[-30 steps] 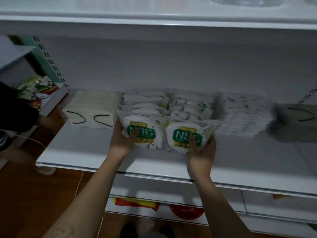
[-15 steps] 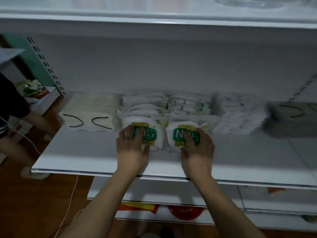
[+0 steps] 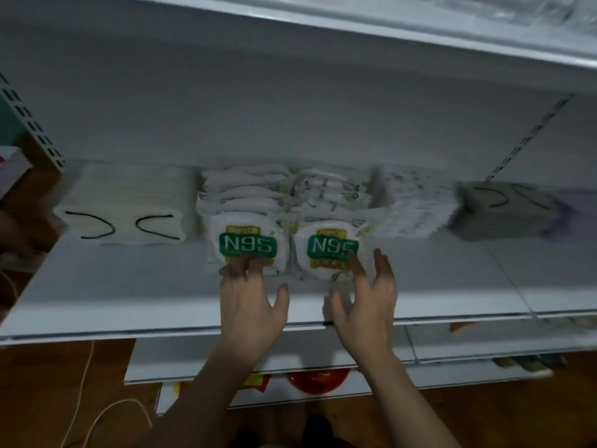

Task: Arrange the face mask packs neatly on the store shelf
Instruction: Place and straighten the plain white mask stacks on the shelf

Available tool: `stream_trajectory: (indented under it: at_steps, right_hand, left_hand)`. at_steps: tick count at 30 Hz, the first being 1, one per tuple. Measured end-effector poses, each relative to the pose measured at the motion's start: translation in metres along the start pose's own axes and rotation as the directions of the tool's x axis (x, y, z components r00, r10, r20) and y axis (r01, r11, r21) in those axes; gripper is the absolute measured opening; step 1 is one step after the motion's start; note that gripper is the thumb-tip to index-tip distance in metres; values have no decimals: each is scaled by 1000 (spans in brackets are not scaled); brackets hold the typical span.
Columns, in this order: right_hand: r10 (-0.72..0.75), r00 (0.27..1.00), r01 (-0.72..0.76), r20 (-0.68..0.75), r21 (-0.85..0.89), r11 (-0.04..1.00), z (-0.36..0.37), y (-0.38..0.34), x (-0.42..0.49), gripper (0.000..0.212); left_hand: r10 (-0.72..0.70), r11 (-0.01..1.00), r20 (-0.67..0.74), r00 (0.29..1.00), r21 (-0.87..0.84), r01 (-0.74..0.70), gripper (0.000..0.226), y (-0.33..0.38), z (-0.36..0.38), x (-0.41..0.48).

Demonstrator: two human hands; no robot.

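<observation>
On the middle tier of the white shelving, a store shelf point(image 3: 113, 305) carries one row of stock along its back half.

- Far left: stack of white masks point(image 3: 129, 202) with black ear loops.
- Far right: grey stack point(image 3: 504, 211), also black-looped, blurred.
- Right of centre: stack of patterned packs point(image 3: 415, 205), print too blurred to read.
- Centre: two files of face mask packs point(image 3: 255, 190), side by side, running front to back. The front left pack point(image 3: 247, 244) and front right pack point(image 3: 329, 250) face outward, each with a green N95 label.
- Left hand point(image 3: 253, 305): fingers straight, tips touching the lower edge of the front left pack, grasping nothing.
- Right hand point(image 3: 366, 305): released, fingers spread, one fingertip over the front right pack's lower corner; whether it touches cannot be told.
- Below the shelf: red bowl point(image 3: 318, 379), partly hidden.
</observation>
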State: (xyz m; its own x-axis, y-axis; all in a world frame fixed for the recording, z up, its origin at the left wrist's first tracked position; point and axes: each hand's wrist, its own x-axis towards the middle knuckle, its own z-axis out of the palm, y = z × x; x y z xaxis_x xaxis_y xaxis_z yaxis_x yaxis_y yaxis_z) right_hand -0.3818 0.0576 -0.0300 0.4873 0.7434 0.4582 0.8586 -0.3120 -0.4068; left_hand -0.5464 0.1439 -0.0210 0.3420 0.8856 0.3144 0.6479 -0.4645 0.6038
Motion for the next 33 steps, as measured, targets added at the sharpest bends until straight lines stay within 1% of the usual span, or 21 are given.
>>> stream_trajectory:
  at_steps: [3, 6, 8, 9, 11, 12, 14, 15, 18, 19, 20, 21, 22, 23, 24, 25, 26, 28, 30, 32, 33]
  right_hand:
    - [70, 996, -64, -64, 82, 995, -20, 13, 16, 60]
    - [162, 981, -143, -104, 168, 975, -45, 33, 37, 58]
    - [249, 963, -210, -101, 293, 933, -58, 53, 50, 53]
    - [309, 947, -258, -83, 371, 892, -63, 66, 57, 51]
    - [433, 901, -378, -1, 490, 786, -70, 92, 68, 50]
    - [482, 874, -437, 54, 517, 736, -74, 106, 75, 51]
    - [551, 813, -553, 188, 545, 631, -82, 138, 88, 55]
    - [571, 775, -611, 271, 552, 568, -84, 154, 94, 58]
    - [571, 661, -741, 487, 545, 393, -80, 194, 114, 70]
    - [560, 627, -769, 542, 544, 334, -79, 203, 121, 72]
    - [540, 601, -787, 589, 553, 272, -79, 209, 129, 72]
    - [510, 580, -800, 636, 561, 210, -78, 214, 135, 70]
    - [474, 568, -808, 672, 565, 168, -78, 217, 142, 68]
    - [443, 562, -813, 698, 563, 145, -79, 219, 148, 66]
    - [421, 559, -817, 714, 561, 134, -79, 222, 155, 63]
    - [404, 552, -822, 729, 558, 116, -77, 224, 161, 61]
    - [390, 542, -828, 744, 553, 96, -76, 226, 167, 59]
    - [379, 515, -845, 769, 530, 73, -73, 228, 179, 59]
    - [384, 474, -867, 792, 497, 46, -70, 230, 191, 69]
    - [350, 467, -873, 812, 487, 32, -68, 230, 199, 67]
    - [333, 467, -873, 819, 486, 27, -66, 229, 202, 66]
  left_hand:
    - [33, 988, 40, 999, -154, -27, 38, 37, 3, 3]
    - [72, 963, 111, 991, -265, -40, 34, 83, 15, 15]
    - [51, 936, 182, 982, -351, 16, 36, 117, 26, 25]
    - [36, 923, 223, 974, -382, 53, 38, 133, 35, 30]
    - [-22, 901, 321, 947, -404, 158, 41, 163, 57, 41]
    - [-68, 884, 389, 919, -404, 236, 46, 177, 68, 45]
    - [-179, 811, 526, 831, -399, 427, 62, 198, 93, 49]
    - [-235, 768, 554, 799, -398, 502, 70, 203, 105, 50]
    - [-377, 651, 502, 779, -455, 608, 89, 206, 130, 60]
    - [-420, 598, 493, 762, -481, 641, 98, 207, 135, 65]
    - [-470, 535, 498, 729, -496, 684, 105, 209, 138, 71]
    - [-510, 479, 492, 705, -519, 708, 105, 211, 141, 76]
    - [-535, 417, 497, 683, -547, 725, 97, 215, 141, 82]
    - [-527, 380, 501, 686, -584, 718, 83, 218, 143, 88]
    - [-520, 351, 520, 677, -592, 725, 70, 223, 142, 92]
    - [-520, 336, 534, 667, -590, 734, 63, 223, 144, 98]
    - [-529, 299, 547, 648, -595, 746, 51, 230, 143, 103]
    - [-540, 236, 546, 641, -632, 738, 17, 243, 141, 114]
    - [-545, 214, 532, 647, -659, 721, 19, 251, 142, 124]
    - [-569, 199, 523, 634, -661, 723, 30, 249, 144, 131]
    - [-579, 191, 529, 620, -651, 735, 31, 243, 144, 134]
